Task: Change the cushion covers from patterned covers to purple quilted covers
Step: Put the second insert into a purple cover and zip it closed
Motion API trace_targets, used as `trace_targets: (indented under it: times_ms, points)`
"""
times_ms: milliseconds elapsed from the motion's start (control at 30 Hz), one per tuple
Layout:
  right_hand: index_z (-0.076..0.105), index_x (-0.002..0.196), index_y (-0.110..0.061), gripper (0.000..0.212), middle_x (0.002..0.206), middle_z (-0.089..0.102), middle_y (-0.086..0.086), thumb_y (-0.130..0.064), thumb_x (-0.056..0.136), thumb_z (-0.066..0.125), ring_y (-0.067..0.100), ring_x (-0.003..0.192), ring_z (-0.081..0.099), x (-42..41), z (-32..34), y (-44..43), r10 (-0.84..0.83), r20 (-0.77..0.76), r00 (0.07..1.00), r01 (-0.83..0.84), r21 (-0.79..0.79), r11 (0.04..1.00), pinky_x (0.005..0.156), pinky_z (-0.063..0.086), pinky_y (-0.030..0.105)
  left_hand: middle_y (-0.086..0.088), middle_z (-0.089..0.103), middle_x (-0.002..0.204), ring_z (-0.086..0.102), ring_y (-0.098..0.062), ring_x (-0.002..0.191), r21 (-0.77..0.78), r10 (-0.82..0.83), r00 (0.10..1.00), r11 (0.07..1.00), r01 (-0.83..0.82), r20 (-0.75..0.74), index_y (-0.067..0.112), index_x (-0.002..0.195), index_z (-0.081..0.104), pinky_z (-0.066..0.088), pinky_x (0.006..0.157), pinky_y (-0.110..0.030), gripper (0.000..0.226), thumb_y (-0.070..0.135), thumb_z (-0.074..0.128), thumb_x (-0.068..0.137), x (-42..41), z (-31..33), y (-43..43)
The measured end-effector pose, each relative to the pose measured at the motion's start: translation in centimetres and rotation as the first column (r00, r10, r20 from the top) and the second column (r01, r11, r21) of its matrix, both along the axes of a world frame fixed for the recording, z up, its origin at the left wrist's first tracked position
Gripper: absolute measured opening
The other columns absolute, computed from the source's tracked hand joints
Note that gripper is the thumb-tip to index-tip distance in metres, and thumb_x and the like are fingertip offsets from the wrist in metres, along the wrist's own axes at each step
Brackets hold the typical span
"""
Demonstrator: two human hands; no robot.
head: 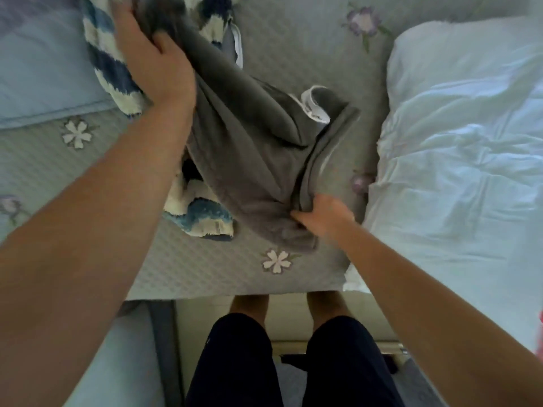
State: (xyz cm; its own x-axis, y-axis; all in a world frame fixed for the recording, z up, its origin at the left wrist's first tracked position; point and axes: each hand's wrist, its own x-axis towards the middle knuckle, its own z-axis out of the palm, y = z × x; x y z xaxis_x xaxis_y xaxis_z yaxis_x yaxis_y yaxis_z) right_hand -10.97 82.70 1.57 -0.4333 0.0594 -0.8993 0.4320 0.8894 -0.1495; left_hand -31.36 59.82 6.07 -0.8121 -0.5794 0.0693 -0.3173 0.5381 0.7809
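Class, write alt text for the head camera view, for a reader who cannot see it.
A person holds a grey fabric cover in both hands, the left hand gripping its far end, the right hand its near edge. A blue-and-white patterned cover lies beneath it on a quilted floral bedspread.

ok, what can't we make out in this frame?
Head view only:
- Left hand: fingertips buried in the grey cloth near the top edge.
- Right hand: grips the cloth's edge, but motion blur smears its fingers.
- Patterned cover: partly under the cloth, cut off at the top; contents unknown.
- White pillow: cut off at the right edge.
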Motion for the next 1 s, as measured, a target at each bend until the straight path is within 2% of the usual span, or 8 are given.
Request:
trace_targets:
  times_ms: [133, 267, 400, 600, 733, 833, 900, 1000]
  points:
    - [0.064, 0.112, -0.014, 0.101, 0.100, 0.065, 0.005, -0.097, 0.070, 0.025, 0.029, 0.101, 0.064, 2.2, 1.2, -3.4, 0.177, 0.209, 0.962, -0.169, -0.057, 0.984, 0.087, 0.050, 0.041, 0.003, 0.046, 0.143, 0.043, -0.008, 0.130, -0.094, 0.053, 0.961, 0.995, -0.029, 0.270, 0.017, 0.143, 0.037, 0.024, 0.094, 0.000, 0.052, 0.033, 0.040, 0.094, -2.3, -0.5, -5.1]
    - [0.065, 0.077, -0.018, 0.079, 0.079, 0.065, 0.006, -0.084, 0.086, 0.022, 0.031, 0.080, 0.064, -2.5, 1.6, -5.2, 0.035, -0.466, 0.884, 0.033, 0.137, 0.990, 0.065, 0.046, 0.035, -0.006, 0.025, 0.157, 0.026, -0.020, 0.144, -0.202, 0.017, 0.887, 0.976, 0.086, 0.461, 0.016, 0.155, 0.012, 0.020, 0.113, -0.021, 0.071, 0.027, 0.048, 0.095, 0.0, -2.8, -7.4]
    - [0.062, 0.114, -0.016, 0.053, 0.116, 0.059, 0.010, -0.061, 0.095, 0.041, 0.033, 0.107, 0.056, -10.1, 0.0, -4.5, -0.028, -0.843, 0.537, 0.180, 0.082, 0.980, 0.089, 0.043, 0.042, -0.012, 0.018, 0.160, 0.022, -0.026, 0.146, -0.051, 0.006, 0.853, 0.998, 0.024, 0.522, 0.012, 0.155, 0.007, 0.017, 0.121, -0.034, 0.080, 0.021, 0.051, 0.089, 2.9, -5.3, -9.1]
    - [0.065, 0.111, -0.015, 0.047, 0.107, 0.065, 0.007, -0.052, 0.083, 0.064, 0.028, 0.101, 0.061, -14.8, -2.5, -4.5, 0.142, -0.291, 0.946, -0.193, -0.153, 0.969, 0.081, 0.046, 0.032, -0.012, 0.037, 0.149, 0.045, -0.020, 0.132, 0.310, -0.065, 0.944, 0.950, -0.041, 0.324, 0.011, 0.148, 0.021, 0.043, 0.108, -0.031, 0.075, 0.021, 0.058, 0.083, 3.3, -5.4, -9.3]
    - [0.063, 0.081, -0.018, 0.014, 0.074, 0.060, -0.005, -0.031, 0.079, 0.067, 0.017, 0.078, 0.062, -12.1, -1.3, -4.0, -0.100, -0.201, 0.975, 0.014, -0.390, 0.921, 0.065, 0.045, 0.028, -0.005, 0.047, 0.139, 0.044, -0.014, 0.131, 0.076, -0.130, 0.986, 0.990, 0.122, 0.105, 0.006, 0.140, 0.038, 0.034, 0.111, -0.018, 0.058, 0.007, 0.045, 0.082, 1.8, -3.8, -7.6]
    - [0.046, 0.059, -0.018, 0.022, 0.054, 0.039, -0.011, -0.028, 0.075, 0.057, 0.005, 0.054, 0.042, -11.9, 1.0, -1.7, -0.528, -0.532, 0.662, 0.273, -0.486, 0.831, 0.053, 0.034, 0.028, 0.008, 0.050, 0.119, 0.051, -0.004, 0.117, -0.061, -0.209, 0.975, 0.977, 0.205, -0.078, 0.008, 0.127, 0.049, 0.032, 0.102, -0.007, 0.040, 0.008, 0.044, 0.088, -1.2, -1.9, -4.9]
    - [0.039, 0.059, -0.022, 0.023, 0.055, 0.032, -0.013, -0.031, 0.075, 0.053, 0.001, 0.054, 0.032, -13.1, 2.2, 0.7, -0.661, -0.646, 0.382, 0.421, -0.516, 0.746, 0.054, 0.030, 0.027, 0.026, 0.039, 0.093, 0.045, 0.015, 0.086, -0.142, -0.200, 0.980, 0.970, 0.196, -0.017, 0.037, 0.097, 0.043, 0.035, 0.084, -0.003, 0.017, 0.020, 0.043, 0.095, -3.2, -0.3, -3.3]
    - [0.062, 0.111, -0.019, 0.044, 0.088, 0.060, -0.006, -0.051, 0.082, 0.057, 0.004, 0.082, 0.055, -14.4, 1.5, 4.7, -0.671, -0.648, 0.361, 0.536, -0.445, 0.717, 0.077, 0.048, 0.026, 0.019, 0.033, 0.078, 0.036, 0.010, 0.072, -0.269, -0.292, 0.956, 0.920, 0.286, 0.020, 0.040, 0.075, 0.019, 0.036, 0.075, -0.017, 0.029, 0.038, 0.042, 0.093, -4.9, 0.5, -1.5]
